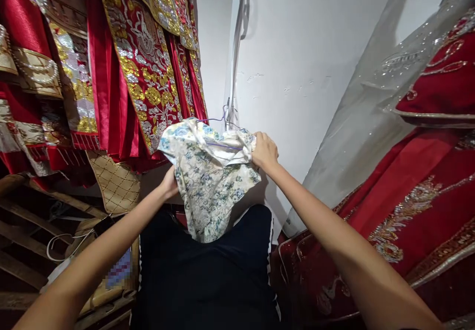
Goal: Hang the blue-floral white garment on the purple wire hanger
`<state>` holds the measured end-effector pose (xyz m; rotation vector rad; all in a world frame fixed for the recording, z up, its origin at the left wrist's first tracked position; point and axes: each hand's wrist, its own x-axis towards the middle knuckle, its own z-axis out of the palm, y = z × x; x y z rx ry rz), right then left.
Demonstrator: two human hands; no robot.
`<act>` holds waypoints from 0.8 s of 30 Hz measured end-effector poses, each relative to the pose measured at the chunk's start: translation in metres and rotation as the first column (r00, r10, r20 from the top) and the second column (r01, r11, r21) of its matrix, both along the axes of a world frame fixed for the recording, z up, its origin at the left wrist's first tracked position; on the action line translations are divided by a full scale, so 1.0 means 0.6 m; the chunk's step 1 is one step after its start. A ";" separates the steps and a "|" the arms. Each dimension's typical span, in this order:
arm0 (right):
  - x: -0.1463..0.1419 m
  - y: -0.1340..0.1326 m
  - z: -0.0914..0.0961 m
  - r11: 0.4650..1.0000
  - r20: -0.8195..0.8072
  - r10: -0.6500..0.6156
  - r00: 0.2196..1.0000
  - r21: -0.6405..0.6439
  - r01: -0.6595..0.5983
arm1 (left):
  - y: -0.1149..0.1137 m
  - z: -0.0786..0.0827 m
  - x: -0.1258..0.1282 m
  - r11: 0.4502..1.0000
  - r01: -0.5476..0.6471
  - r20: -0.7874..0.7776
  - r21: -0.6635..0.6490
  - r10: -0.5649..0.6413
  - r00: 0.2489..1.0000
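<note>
Sequin-embroidered red garments (152, 80) hanging at left and a beaded red dress (415, 206) opposite suggest a costume shop or storeroom.

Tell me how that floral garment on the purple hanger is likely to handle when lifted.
The floral garment is probably floppy: its lower part droops in soft, creased folds. It looks light for its size, since the cloth seems thin. It might also slip on the purple hanger, whose slim frame appears to offer little grip.

The hanger (226, 146) carries the garment (211, 186). At left, the slatted wooden bench (67, 199) carries a looped white cable (48, 251) and, nearer the wearer, a blurred item (119, 269).
</note>
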<state>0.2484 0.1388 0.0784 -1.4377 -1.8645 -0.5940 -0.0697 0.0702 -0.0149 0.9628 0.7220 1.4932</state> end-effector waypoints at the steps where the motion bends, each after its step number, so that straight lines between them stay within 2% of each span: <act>1: 0.010 0.002 -0.004 1.000 -0.015 -0.020 1.000 0.002 0.020 | 0.001 -0.021 0.001 0.999 -0.030 0.012 -0.024 0.030 0.999; 4: 0.028 -0.003 -0.043 1.000 -0.018 -0.018 1.000 -0.001 0.018 | -0.007 -0.082 0.019 0.988 -0.155 -0.048 -0.022 0.154 0.987; 7: 0.027 -0.015 -0.114 1.000 -0.016 0.012 1.000 -0.004 -0.012 | -0.027 -0.139 0.056 0.978 -0.206 -0.185 -0.012 0.200 0.962; 9: 0.019 -0.021 -0.159 1.000 -0.060 0.010 0.998 -0.004 -0.010 | -0.040 -0.169 0.084 0.963 -0.261 -0.151 -0.062 0.249 0.957; 11: 0.005 -0.025 -0.191 1.000 -0.149 -0.011 0.989 -0.003 0.011 | -0.048 -0.189 0.105 0.939 -0.323 -0.068 -0.115 0.317 0.946; 14: -0.020 -0.038 -0.212 0.998 -0.317 -0.025 0.948 0.046 0.041 | -0.055 -0.203 0.111 0.926 -0.346 -0.059 -0.151 0.341 0.938; 17: -0.055 -0.068 -0.228 0.988 -0.464 0.003 0.886 0.139 0.070 | -0.065 -0.208 0.101 0.933 -0.311 -0.080 -0.179 0.302 0.950; 18: -0.071 -0.081 -0.238 0.987 -0.503 0.039 0.863 0.153 0.044 | -0.070 -0.210 0.099 0.938 -0.288 -0.083 -0.193 0.276 0.957; 20: -0.109 -0.109 -0.268 0.986 -0.579 0.165 0.798 0.126 -0.112 | -0.079 -0.215 0.103 0.952 -0.211 -0.093 -0.221 0.194 0.976; 22: -0.152 -0.136 -0.307 0.942 -0.678 0.276 0.681 0.048 -0.333 | -0.087 -0.217 0.112 0.965 -0.125 -0.111 -0.231 0.101 0.989; 24: -0.188 -0.159 -0.347 0.901 -0.790 0.254 0.558 -0.017 -0.434 | -0.091 -0.216 0.120 0.972 -0.084 -0.124 -0.219 0.057 0.991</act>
